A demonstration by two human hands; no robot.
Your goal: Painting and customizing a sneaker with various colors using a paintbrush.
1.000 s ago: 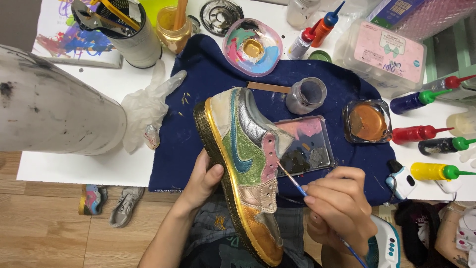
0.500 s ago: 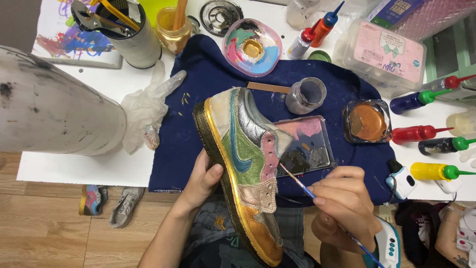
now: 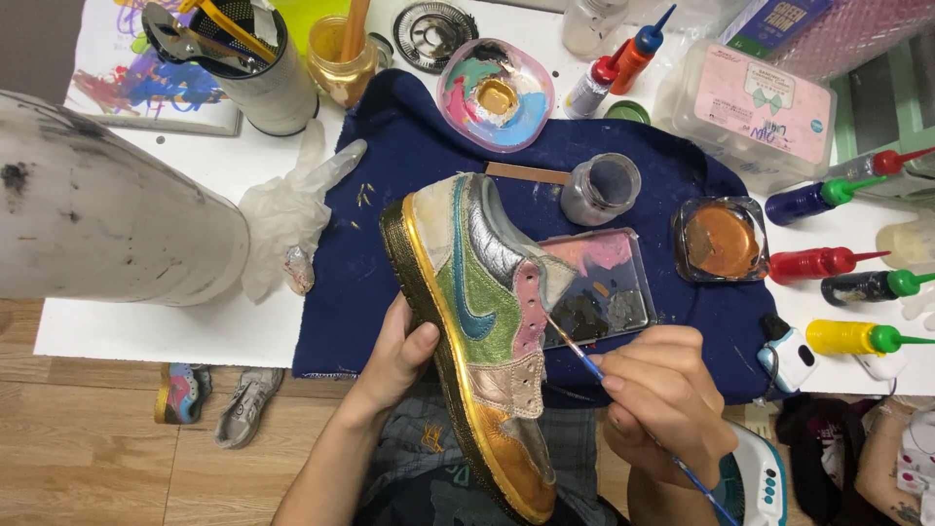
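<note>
A white table (image 3: pixel 195 331) is seen from above, with a navy cloth (image 3: pixel 409 166) spread across its middle. A large white cylinder (image 3: pixel 97 205), smudged with dark marks, lies at the table's left end, and a crumpled clear glove (image 3: pixel 292 209) lies beside it. A multicoloured painted sneaker (image 3: pixel 477 321) with a gold sole is held tilted over the cloth's near edge, its toe towards the table. The sole side is gripped by the left hand (image 3: pixel 394 356), the thumb pressed against the gold edge. A clear palette (image 3: pixel 604 287) smeared with pink and dark paint lies just behind the sneaker. The right hand (image 3: pixel 662 399) is closed round a thin blue-handled paintbrush (image 3: pixel 584 360), whose tip touches the sneaker near the pink eyelet strip. A round dish of mixed paints (image 3: pixel 495 95), a small grey jar (image 3: pixel 601 188) and a square tub of orange paint (image 3: pixel 723 239) rest on the cloth. Squeeze bottles (image 3: pixel 828 263) lie at the right.
</note>
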